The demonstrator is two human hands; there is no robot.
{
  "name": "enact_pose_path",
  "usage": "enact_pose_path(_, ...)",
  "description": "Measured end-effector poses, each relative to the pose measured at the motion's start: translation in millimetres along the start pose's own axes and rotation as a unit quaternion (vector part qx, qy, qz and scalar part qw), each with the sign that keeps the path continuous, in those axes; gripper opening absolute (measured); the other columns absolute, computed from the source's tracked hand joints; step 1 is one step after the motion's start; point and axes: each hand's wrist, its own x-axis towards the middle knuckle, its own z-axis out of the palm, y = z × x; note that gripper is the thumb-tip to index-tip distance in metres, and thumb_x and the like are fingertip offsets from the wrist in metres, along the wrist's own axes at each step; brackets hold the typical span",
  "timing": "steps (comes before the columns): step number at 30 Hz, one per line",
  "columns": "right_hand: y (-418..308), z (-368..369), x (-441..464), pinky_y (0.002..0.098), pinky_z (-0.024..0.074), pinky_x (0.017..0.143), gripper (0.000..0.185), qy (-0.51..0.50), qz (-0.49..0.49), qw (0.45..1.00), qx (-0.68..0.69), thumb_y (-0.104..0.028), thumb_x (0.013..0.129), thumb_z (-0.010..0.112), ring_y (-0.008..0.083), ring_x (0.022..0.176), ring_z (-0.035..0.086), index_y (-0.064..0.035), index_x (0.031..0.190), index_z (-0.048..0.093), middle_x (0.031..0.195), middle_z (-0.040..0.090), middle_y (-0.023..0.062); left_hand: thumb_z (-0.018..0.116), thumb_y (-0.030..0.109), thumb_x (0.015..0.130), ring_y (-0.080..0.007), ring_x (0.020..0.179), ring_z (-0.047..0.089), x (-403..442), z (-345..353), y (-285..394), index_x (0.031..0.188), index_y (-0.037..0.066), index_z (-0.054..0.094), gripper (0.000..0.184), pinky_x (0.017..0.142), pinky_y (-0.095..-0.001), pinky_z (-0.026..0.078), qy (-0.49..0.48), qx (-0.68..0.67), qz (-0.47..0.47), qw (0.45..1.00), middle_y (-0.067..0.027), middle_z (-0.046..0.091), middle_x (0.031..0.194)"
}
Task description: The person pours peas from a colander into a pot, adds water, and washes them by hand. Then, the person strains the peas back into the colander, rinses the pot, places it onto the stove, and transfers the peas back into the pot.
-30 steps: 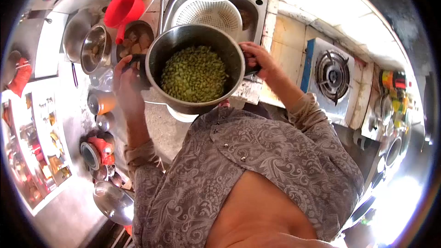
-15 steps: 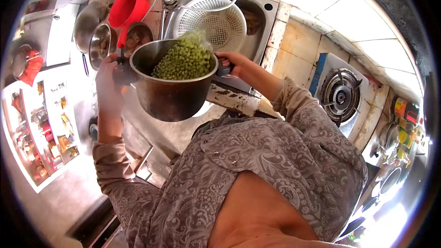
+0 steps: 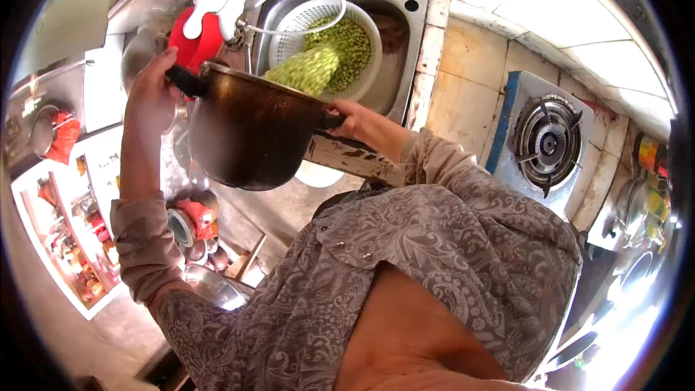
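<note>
Evidently, a deep metal pot (image 3: 250, 141) is held tilted by the near edge of the sink (image 3: 397, 94), its mouth turned toward a white perforated colander (image 3: 288, 45). One side handle (image 3: 187, 81) is clamped in the left hand (image 3: 154, 76) and the opposite one (image 3: 331, 122) in the right hand (image 3: 352, 119) (some fingers are hidden behind the grips). Small green beans (image 3: 349, 47) are seen spilling, blurred, over the lip onto a heap in the colander, which is set toward the sink's left edge. A fair weight should be expected of the pot, and its stiff, rounded wall could be found slippery if wet, so both handles are best gripped. The beans, apparently loose and damp, would be easily scattered. Past the sink's right edge, a tiled worktop (image 3: 460, 80) is stained in places; farther right, a gas stove (image 3: 550, 145) is placed. Beside the sink's left edge, a red dipper (image 3: 190, 51) is partly covered by a tap (image 3: 233, 11).
</note>
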Motion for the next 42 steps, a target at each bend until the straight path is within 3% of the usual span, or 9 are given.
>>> enact_pose_path(12, 15.2, 13.1, 6.3, 0.0324, 0.0513, 0.052, 0.025, 0.018, 0.024, 0.999, -0.017, -0.021, 0.084, 0.062, 0.0199, 0.063, 0.056, -0.005, 0.093, 0.044, 0.084, 0.054, 0.009, 0.063, 0.017, 0.085, -0.0019, 0.06, 0.042, 28.8, 24.3, 36.7, 0.112, 0.004, 0.058, 0.03, 0.049, -0.0146, 0.033, 0.027, -0.029, -0.08, 0.996, 0.0008, 0.052, 0.075)
enact_pose_path(18, -15.6, 6.8, 0.6, 0.0262, 0.045, 0.046, 0.012, -0.062, -0.016, 0.996, 0.064, -0.014, 0.087, 0.055, 0.0125, 0.047, 0.049, -0.0051, 0.086, 0.047, 0.065, 0.053, 0.0028, 0.059, 0.023, 0.087, -0.0042, 0.058, 0.051, -7.8, 31.8, 41.1, 0.113, 0.005, 0.055, 0.032, 0.044, -0.0139, 0.036, 0.007, -0.031, 0.052, 0.998, 0.0007, 0.057, 0.077)
enact_pose_path(21, 9.5, -0.3, -15.9, 0.0235, 0.0423, 0.042, 0.014, 0.025, -0.027, 0.998, 0.041, -0.013, 0.088, 0.053, 0.0075, 0.038, 0.041, -0.0083, 0.077, 0.047, 0.053, 0.046, -0.0041, 0.061, 0.02, 0.085, -0.0052, 0.059, 0.054, 4.5, 13.0, -6.0, 0.104, 0.006, 0.059, 0.024, 0.04, -0.0152, 0.037, 0.037, -0.031, -0.047, 0.998, -0.002, 0.061, 0.081)
enact_pose_path(31, -11.5, -22.2, 2.2, 0.043, 0.0442, 0.075, 0.008, -0.066, -0.087, 0.986, -0.129, -0.018, 0.09, 0.053, 0.0166, 0.073, 0.053, -0.01, 0.089, 0.051, 0.076, 0.053, 0.0021, 0.058, 0.022, 0.089, -0.006, 0.056, 0.055, -35.7, -0.7, 14.4, 0.113, 0.001, 0.055, 0.032, 0.039, -0.0144, 0.038, 0.019, -0.021, 0.045, 0.999, -0.0053, 0.062, 0.084)
enact_pose_path(33, 10.3, -29.8, 14.2, 0.0478, 0.0435, 0.078, 0.007, 0.059, -0.115, 0.979, -0.159, -0.016, 0.089, 0.053, 0.0194, 0.076, 0.054, -0.0098, 0.09, 0.051, 0.077, 0.053, 0.003, 0.057, 0.021, 0.089, -0.0069, 0.059, 0.055, -29.9, -8.6, -16.6, 0.114, 0.001, 0.054, 0.032, 0.04, -0.0158, 0.038, 0.067, -0.079, -0.078, 0.992, -0.0052, 0.063, 0.086)
enact_pose_path(34, 24.0, -13.9, -18.2, 0.0541, 0.0405, 0.082, 0.005, 0.124, -0.132, 0.967, -0.18, -0.015, 0.089, 0.052, 0.0219, 0.075, 0.054, -0.0102, 0.09, 0.051, 0.07, 0.051, 0.0015, 0.056, 0.02, 0.089, -0.0065, 0.061, 0.055, -32.2, -14.1, -30.3, 0.116, 0.001, 0.054, 0.033, 0.043, -0.0165, 0.039, 0.057, -0.086, -0.023, 0.994, -0.0049, 0.062, 0.087)
enact_pose_path(36, 27.7, -7.7, -53.4, 0.0482, 0.0446, 0.077, 0.005, 0.036, -0.101, 0.985, -0.132, -0.014, 0.088, 0.053, 0.0194, 0.07, 0.053, -0.0099, 0.089, 0.052, 0.069, 0.051, 0.0008, 0.054, 0.02, 0.09, -0.0061, 0.064, 0.055, -67.4, -0.4, -17.0, 0.118, 0.0, 0.053, 0.034, 0.048, -0.0179, 0.04, 0.063, -0.129, 0.001, 0.99, -0.0047, 0.062, 0.089)
enact_pose_path(39, 22.8, -6.0, -79.2, 0.0209, 0.0369, 0.043, 0.012, -0.05, -0.104, 0.991, -0.071, -0.014, 0.087, 0.056, 0.005, 0.045, 0.036, -0.009, 0.077, 0.05, 0.06, 0.042, -0.0044, 0.051, 0.018, 0.089, -0.0062, 0.068, 0.055, -129.5, -5.4, -3.5, 0.127, 0.0, 0.045, 0.043, 0.054, -0.0187, 0.044, 0.048, -0.125, 0.019, 0.991, -0.0049, 0.061, 0.091)
enact_pose_path(42, 28.2, -4.7, -114.8, 0.0161, 0.0255, 0.036, 0.013, -0.144, -0.196, 0.963, -0.119, -0.013, 0.091, 0.05, 0.0029, 0.043, 0.031, -0.004, 0.082, 0.052, 0.059, 0.037, -0.0055, 0.05, 0.016, 0.086, -0.0057, 0.07, 0.055, -161.1, -14.5, -21.8, 0.13, 0.001, 0.041, 0.048, 0.058, -0.0187, 0.046, 0.064, -0.095, 0.036, 0.993, -0.0041, 0.061, 0.091)
